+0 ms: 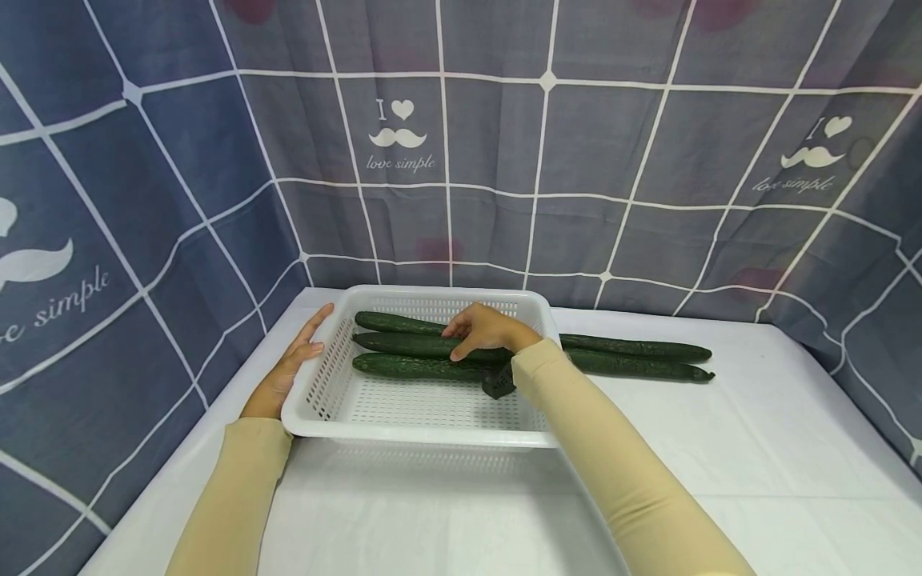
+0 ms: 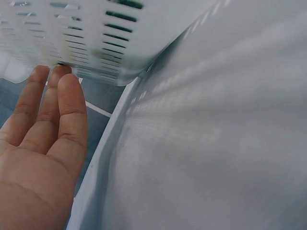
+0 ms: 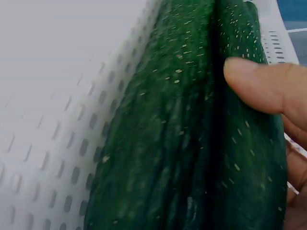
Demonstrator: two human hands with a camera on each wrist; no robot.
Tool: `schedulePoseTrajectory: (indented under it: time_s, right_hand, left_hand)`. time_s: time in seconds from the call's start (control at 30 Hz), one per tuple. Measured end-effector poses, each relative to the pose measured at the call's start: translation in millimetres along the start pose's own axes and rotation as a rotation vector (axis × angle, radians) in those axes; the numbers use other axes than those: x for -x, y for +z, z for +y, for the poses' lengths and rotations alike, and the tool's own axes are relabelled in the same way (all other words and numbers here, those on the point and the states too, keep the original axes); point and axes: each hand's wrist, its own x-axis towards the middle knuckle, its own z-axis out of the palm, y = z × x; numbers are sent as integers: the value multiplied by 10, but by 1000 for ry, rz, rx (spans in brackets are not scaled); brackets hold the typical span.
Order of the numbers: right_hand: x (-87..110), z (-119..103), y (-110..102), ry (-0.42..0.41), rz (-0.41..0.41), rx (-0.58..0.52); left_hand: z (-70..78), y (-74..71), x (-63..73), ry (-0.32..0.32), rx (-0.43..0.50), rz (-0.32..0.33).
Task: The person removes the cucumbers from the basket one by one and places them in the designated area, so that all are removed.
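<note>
A white perforated plastic basket [image 1: 432, 437] holds three long dark green cucumbers lying side by side. My right hand [image 1: 486, 330] reaches in from the right and grips the middle cucumber [image 1: 403, 344], with the thumb on its near side. The back cucumber [image 1: 392, 322] is partly hidden behind that hand; the front cucumber [image 1: 414, 366] lies alongside, seen large as the left one in the right wrist view. At the basket's left end, my left hand [image 1: 284, 372] touches the outer wall and rim, its fingers [image 2: 72, 108] straight and the palm facing the basket.
Two more cucumbers, a rear one [image 1: 641, 349] and a front one [image 1: 641, 368], lie on the white tabletop [image 1: 778, 432] right of the basket, their left ends hidden. A grey checked curtain [image 1: 490, 144] stands close behind the table and along both sides.
</note>
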Motion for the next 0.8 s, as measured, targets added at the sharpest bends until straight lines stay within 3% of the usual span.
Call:
schedulePoseTrajectory:
  time_s: [0.27, 0.63, 0.8]
  right_hand:
    - [-13, 9, -35, -77, 100, -4]
    - [25, -23, -119, -64, 178, -65]
    - [75, -76, -170, -57, 205, -81]
  left_hand:
    - [10, -19, 5, -5, -18, 2]
    - [21, 9, 21, -31, -8, 2]
    - [6, 8, 14, -11, 27, -10]
